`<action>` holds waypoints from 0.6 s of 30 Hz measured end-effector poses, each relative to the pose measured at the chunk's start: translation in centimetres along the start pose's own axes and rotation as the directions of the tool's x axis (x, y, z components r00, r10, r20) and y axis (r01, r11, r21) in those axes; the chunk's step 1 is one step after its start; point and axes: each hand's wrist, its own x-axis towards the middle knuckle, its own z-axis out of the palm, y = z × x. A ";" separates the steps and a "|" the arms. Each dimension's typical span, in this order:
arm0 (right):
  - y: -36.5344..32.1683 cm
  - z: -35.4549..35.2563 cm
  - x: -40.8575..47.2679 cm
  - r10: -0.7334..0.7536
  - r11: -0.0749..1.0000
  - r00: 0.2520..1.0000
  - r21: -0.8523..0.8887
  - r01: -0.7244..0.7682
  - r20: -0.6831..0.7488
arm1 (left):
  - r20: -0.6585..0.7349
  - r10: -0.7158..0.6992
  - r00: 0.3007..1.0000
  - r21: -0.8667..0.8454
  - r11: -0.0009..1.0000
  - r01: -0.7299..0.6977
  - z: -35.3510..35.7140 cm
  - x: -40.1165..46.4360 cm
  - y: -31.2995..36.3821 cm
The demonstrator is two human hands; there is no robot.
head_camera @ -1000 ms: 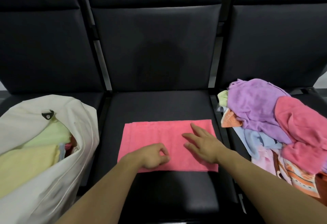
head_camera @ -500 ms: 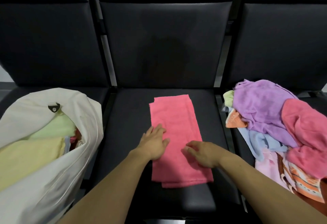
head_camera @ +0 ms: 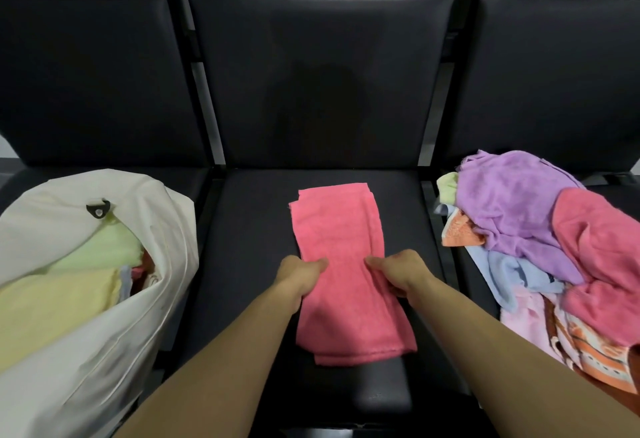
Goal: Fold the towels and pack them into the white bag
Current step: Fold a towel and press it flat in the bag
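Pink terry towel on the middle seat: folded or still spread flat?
Folded. The pink terry towel lies as a narrow strip with layered edges at both ends; left hand and right hand grip its sides.

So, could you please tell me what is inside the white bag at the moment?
The white bag holds a pale green towel above a pale yellow one, with slivers of blue and red cloth at its opening. Anything deeper is covered by these and the bag's wall.
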 end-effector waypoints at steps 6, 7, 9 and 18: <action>0.3 -1.3 -0.2 -0.118 0.993 0.993 0.003 0.118 -0.028 | -0.044 0.043 0.998 0.043 0.998 -0.041 0.1 -0.4 -0.4; 0.4 -1.6 -0.4 -0.137 0.990 0.990 0.017 0.137 -0.021 | -0.054 0.051 0.997 0.025 0.998 -0.050 0.1 -0.6 -0.3; 0.4 -2.0 -0.8 -0.176 0.983 0.984 0.057 0.176 -0.001 | -0.066 0.064 0.996 -0.064 0.996 -0.069 0.2 -1.0 -0.1; -0.4 -3.6 -2.5 -0.518 0.838 0.851 0.149 0.524 -0.080 | -0.205 0.083 0.975 -0.467 0.868 -0.172 -1.6 -3.5 1.7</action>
